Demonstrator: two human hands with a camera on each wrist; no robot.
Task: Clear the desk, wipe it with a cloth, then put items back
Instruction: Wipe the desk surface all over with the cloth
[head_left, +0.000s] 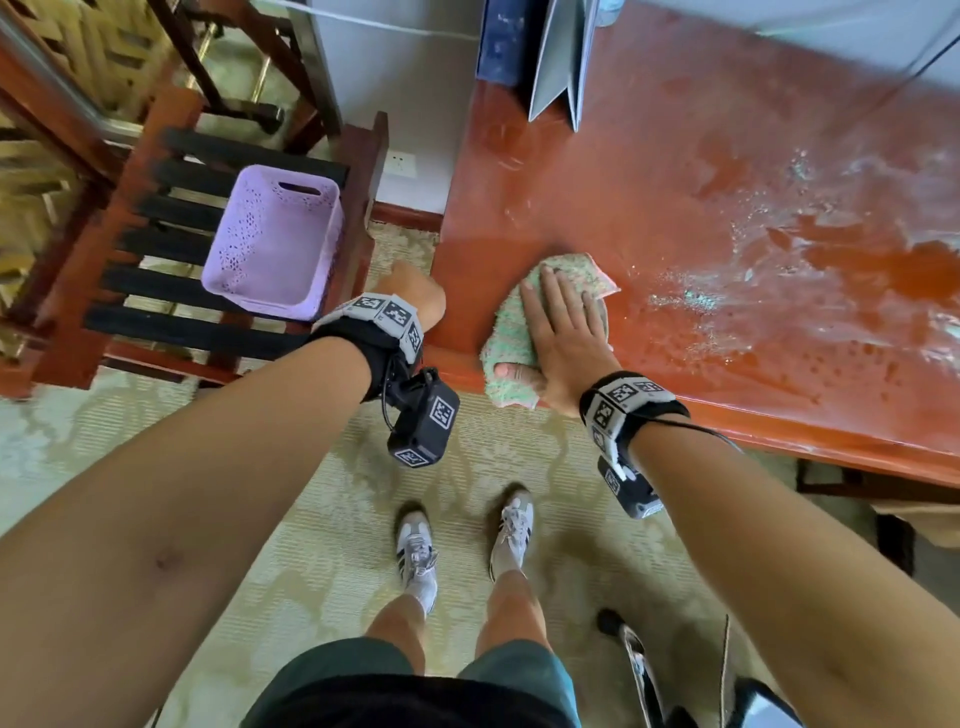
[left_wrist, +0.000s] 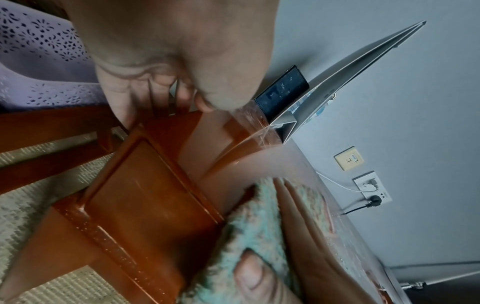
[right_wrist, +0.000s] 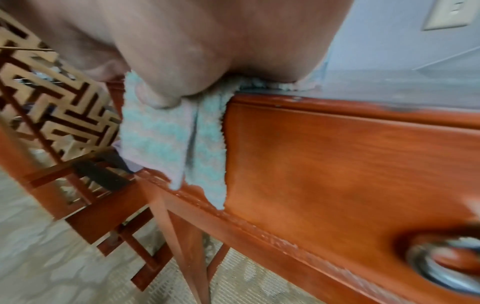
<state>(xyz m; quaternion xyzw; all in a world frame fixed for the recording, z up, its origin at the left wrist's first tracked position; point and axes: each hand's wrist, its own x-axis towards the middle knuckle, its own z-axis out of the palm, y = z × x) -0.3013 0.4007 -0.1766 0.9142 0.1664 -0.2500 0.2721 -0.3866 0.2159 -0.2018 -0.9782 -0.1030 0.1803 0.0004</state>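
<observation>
While my right hand presses the green-and-pink terry cloth flat on the near left corner of the red wooden desk, fingers straight on top and thumb tucked under the overhanging edge, I judge the wiping step to be in progress. Part of the cloth hangs over the desk's front edge — visible in the right wrist view. My left hand hovers just off the desk's left end, fingers loosely curled, holding nothing. Wet streaks and white residue cover the surface further right. Risks: the overhang could drag the cloth off the edge; a wide stroke toward the back could push moisture against the propped-up laptop. The purple basket sits on the chair, well apart.
</observation>
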